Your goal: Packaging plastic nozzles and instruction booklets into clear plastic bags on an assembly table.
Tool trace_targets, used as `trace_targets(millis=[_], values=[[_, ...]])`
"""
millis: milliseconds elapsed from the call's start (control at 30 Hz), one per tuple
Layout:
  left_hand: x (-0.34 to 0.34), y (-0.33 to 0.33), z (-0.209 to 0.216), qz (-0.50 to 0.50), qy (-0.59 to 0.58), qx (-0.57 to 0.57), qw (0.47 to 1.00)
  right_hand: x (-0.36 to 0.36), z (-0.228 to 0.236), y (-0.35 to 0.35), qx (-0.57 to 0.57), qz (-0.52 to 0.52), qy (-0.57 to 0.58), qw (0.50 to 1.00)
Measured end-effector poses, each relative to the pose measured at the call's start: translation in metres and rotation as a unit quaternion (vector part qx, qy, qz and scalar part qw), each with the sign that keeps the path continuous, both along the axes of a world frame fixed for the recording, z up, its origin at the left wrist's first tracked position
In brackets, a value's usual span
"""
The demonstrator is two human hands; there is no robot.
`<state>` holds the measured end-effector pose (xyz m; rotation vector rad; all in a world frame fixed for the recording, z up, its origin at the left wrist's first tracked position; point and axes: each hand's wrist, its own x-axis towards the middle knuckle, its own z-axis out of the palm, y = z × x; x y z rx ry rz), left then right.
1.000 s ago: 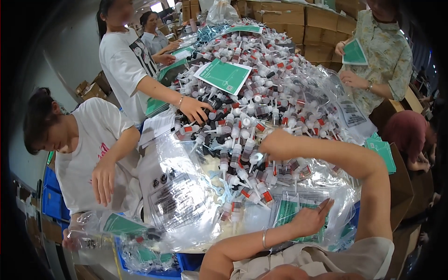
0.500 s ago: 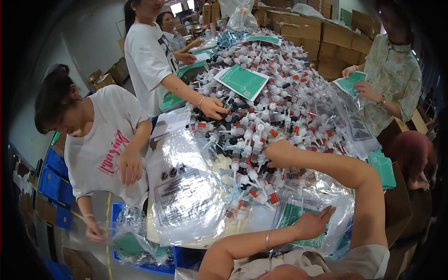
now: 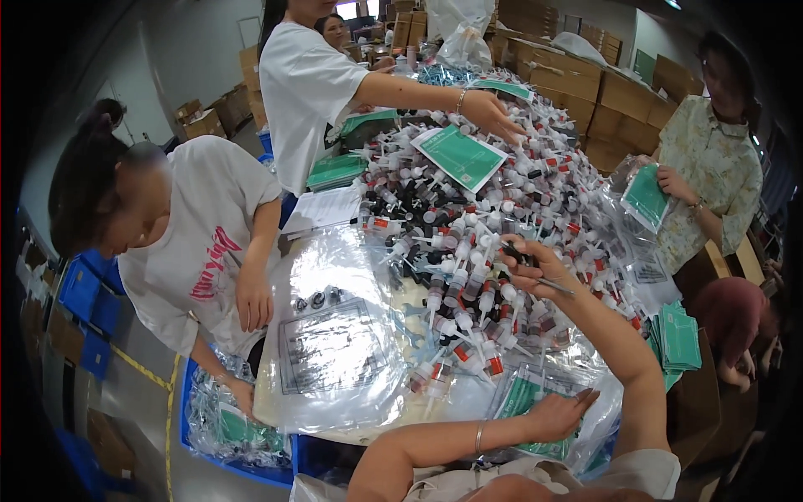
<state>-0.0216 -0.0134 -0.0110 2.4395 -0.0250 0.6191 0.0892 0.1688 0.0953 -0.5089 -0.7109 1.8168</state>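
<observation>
My left hand lies at the near edge of the table on a clear plastic bag with a green booklet in it. Its visible fingers are stretched out to the right, and the thumb is hidden. My right hand is raised over the near side of a big pile of small clear bottles with white nozzles and red-and-white labels. Its fingers are closed around small black pieces, and a thin dark piece sticks out by the palm. Their exact kind is too small to tell.
Printed clear bags lie left of the bottles. A green booklet rests on the pile, with more booklets at right. Co-workers stand at left, far left and right. A blue bin holds filled bags; cardboard boxes stand behind.
My right hand has lifted from the bottles with black pieces in it. The far-left co-worker's arm now reaches across the pile; the left co-worker's hand is down at the blue bin. My view has shifted slightly.
</observation>
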Motion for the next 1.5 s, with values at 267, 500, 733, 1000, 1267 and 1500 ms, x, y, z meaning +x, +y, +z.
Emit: trace_targets(millis=[267,500,733,1000,1267,1500], values=[[-0.002,-0.004,0.000,0.013,0.008,0.021,1.000,-0.072,0.016,0.084,0.097,0.084,-0.281,0.951],[-0.009,-0.001,0.012,0.022,-0.043,-0.026,0.998,-0.121,-0.018,0.129,0.513,-0.039,-0.785,0.346],[-0.011,0.011,0.016,-0.075,-0.014,0.035,0.996,-0.130,-0.028,0.141,0.546,0.046,-0.812,0.203],[-0.002,-0.003,0.002,-0.016,0.014,-0.012,1.000,-0.120,0.033,0.132,0.443,0.071,-0.839,0.309],[0.007,-0.002,-0.023,-0.027,-0.068,-0.020,0.997,-0.123,0.017,0.190,0.353,0.028,-0.772,0.527],[0.064,-0.038,-0.112,0.067,-0.250,0.047,0.965,-0.147,-0.003,0.208,0.315,0.089,-0.798,0.506]])
